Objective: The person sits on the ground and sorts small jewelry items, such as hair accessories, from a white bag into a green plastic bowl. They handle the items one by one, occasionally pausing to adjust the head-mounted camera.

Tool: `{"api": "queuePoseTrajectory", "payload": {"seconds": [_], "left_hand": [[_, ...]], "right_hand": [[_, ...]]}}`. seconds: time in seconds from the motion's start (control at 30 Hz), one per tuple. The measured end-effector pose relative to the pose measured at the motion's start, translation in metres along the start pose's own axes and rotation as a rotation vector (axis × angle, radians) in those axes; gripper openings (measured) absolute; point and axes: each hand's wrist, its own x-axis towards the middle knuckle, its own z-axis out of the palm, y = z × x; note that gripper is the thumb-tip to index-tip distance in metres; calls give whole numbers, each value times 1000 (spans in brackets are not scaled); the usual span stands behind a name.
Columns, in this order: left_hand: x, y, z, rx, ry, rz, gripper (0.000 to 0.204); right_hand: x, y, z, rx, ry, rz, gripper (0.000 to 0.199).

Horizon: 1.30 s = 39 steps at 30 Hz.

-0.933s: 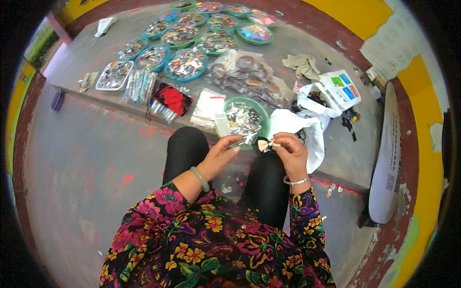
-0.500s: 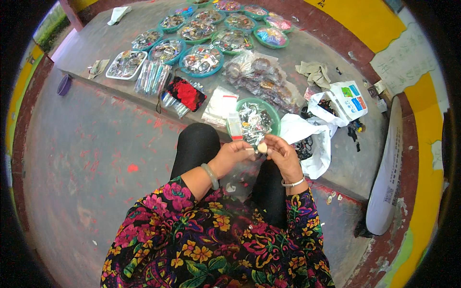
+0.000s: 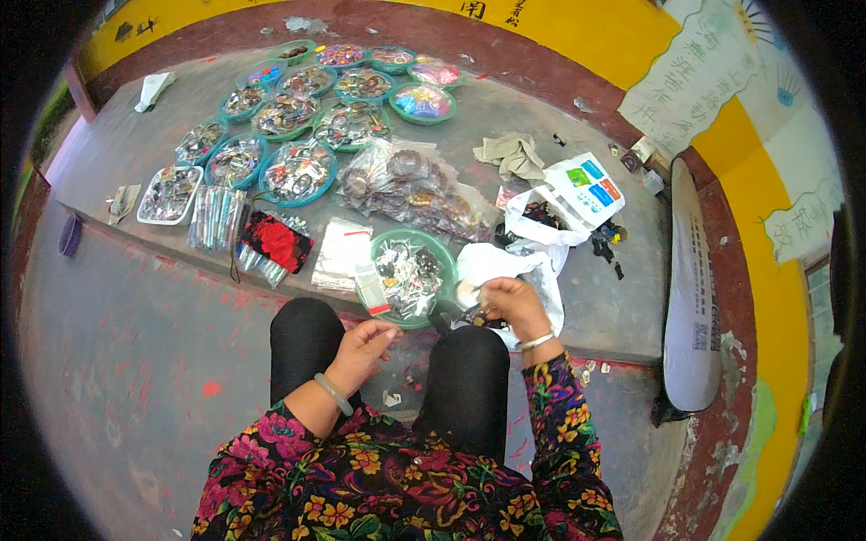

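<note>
My right hand (image 3: 516,308) is closed at the fingertips on a small pale round piece (image 3: 467,295), beside the white plastic bag. A dark strip or loop hangs below the piece; whether it is joined to it I cannot tell. Lower and to the left, my left hand (image 3: 359,353) has its thumb and fingers drawn together over my knees; what they hold, if anything, is too small to make out. Just beyond the hands stands a green basket (image 3: 450,263) of small black, white and silvery pieces. A clear packet with a red strip (image 3: 371,288) leans across its left side.
White plastic bags (image 3: 483,260) with black items lie on the right. Clear sleeves (image 3: 342,252), a red-and-black pouch (image 3: 277,242) and bundled pens (image 3: 215,217) sit leftward. Behind are bagged brown items (image 3: 410,194) and several filled baskets (image 3: 299,171). The raised ledge's edge runs before my knees.
My hands have parted. The right one has moved rightward with the pale piece, over the white bag's front; the left has drawn back toward my knees. The view has swung to the right.
</note>
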Motion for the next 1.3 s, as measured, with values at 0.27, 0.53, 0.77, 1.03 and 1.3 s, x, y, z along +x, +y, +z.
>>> {"api": "queuePoseTrajectory", "payload": {"seconds": [0.27,0.53,0.77,1.03,1.3], "left_hand": [[3,-8,3,90,-61,-145,15],[3,-13,0,102,-71,-163,15],[2,-13,3,169,-64,-159,18],[4,-16,7,242,-43,-156,21],[7,-23,9,315,-46,-162,20]], "right_hand": [[137,-4,-166,341,590,-19,18],[110,10,-165,305,643,-84,17],[15,67,-136,113,560,-41,15],[20,151,-129,-559,372,-56,18],[98,209,-125,-964,442,148,35]]}}
